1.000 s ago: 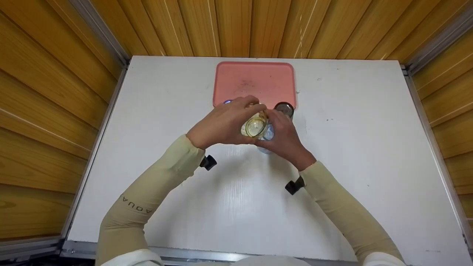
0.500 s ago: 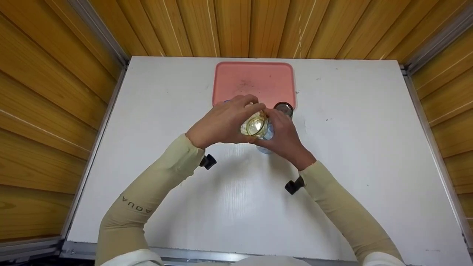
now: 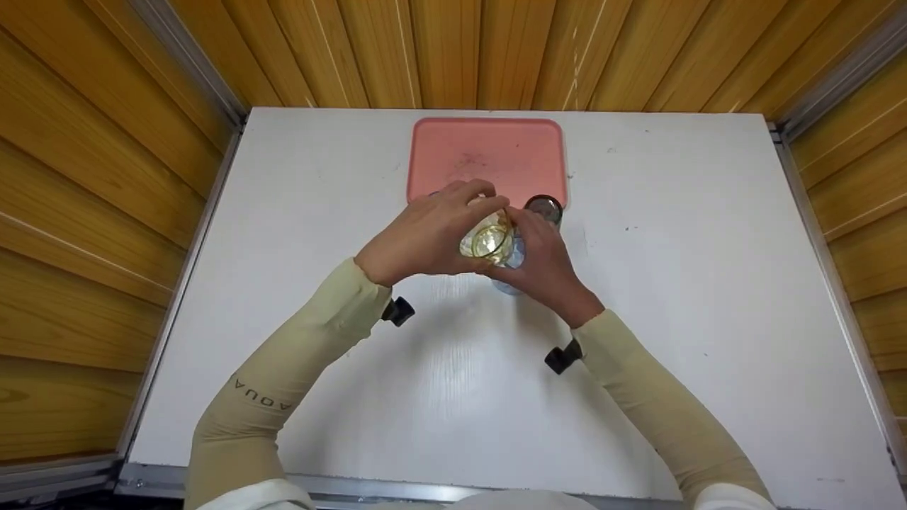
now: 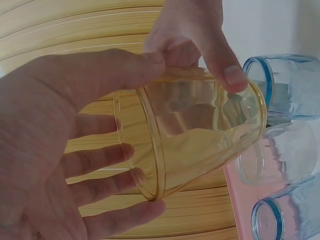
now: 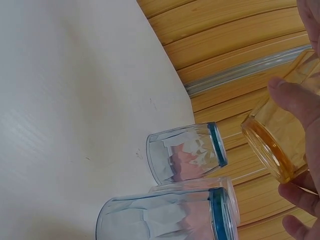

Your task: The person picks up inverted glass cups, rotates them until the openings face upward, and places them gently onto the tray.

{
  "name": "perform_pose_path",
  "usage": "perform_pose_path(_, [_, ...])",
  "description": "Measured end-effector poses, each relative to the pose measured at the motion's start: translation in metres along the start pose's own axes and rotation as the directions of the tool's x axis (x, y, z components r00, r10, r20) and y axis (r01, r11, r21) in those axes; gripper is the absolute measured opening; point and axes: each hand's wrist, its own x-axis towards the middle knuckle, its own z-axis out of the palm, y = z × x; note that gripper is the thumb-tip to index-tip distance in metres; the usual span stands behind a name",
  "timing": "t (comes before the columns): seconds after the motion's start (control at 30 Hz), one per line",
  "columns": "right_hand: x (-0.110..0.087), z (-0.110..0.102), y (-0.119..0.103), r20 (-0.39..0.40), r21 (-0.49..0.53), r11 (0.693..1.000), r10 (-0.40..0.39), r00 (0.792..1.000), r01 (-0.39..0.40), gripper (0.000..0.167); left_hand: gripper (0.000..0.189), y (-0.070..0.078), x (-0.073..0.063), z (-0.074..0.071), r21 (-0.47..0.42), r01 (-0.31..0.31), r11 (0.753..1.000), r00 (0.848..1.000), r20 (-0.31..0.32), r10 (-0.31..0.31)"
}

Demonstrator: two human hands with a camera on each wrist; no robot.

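Both hands hold a yellow see-through glass (image 3: 489,244) above the table, with its wide mouth up. In the left wrist view my left hand (image 3: 425,237) has its thumb at the rim of the yellow glass (image 4: 205,135) and its fingers spread along the mouth. My right hand (image 3: 549,269) grips lower; its thumb presses the wall near the base, and its fingers reach behind the yellow glass (image 5: 270,145). Just below stand clear glasses with blue bands on top: one blue-banded glass (image 5: 187,155) and a nearer blue-banded glass (image 5: 155,217). A colourless glass (image 4: 280,155) stands between them.
A pink tray (image 3: 489,152) lies at the back of the white table (image 3: 453,404). A dark-rimmed glass (image 3: 544,207) stands at its front right corner, beyond my right hand. Wood-panelled walls (image 3: 453,53) enclose the table at the back and sides.
Both hands and the yellow glass stay almost in place. Only the ring lines and light seen inside the glass shift slightly, as with a small tilt.
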Motion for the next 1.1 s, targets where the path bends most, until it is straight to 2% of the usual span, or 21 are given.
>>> perform_pose_path(0.2, [0.001, -0.001, 0.0, 0.042, 0.013, 1.0, 0.023, 0.999, -0.024, 0.092, 0.073, -0.003, 0.001, 0.0, 0.015, -0.006, 1.0, 1.0, 0.001, 0.006])
perform_pose_path(0.37, [0.0, -0.003, 0.002, 0.07, -0.015, 0.999, 0.046, 0.996, -0.045, 0.092, 0.067, -0.008, 0.001, -0.001, 0.038, -0.009, 0.999, 1.0, -0.017, 0.01])
perform_pose_path(0.87, [-0.002, -0.007, 0.012, 0.183, -0.133, 0.989, 0.09, 0.979, -0.066, 0.072, 0.069, -0.014, 0.001, -0.012, 0.055, 0.08, 0.995, 0.996, 0.029, -0.082])
perform_pose_path(1.1, [-0.002, -0.008, 0.013, 0.23, -0.167, 0.976, 0.173, 0.958, -0.136, 0.067, 0.07, -0.018, 0.002, -0.013, 0.069, 0.122, 0.99, 0.992, 0.03, -0.125])
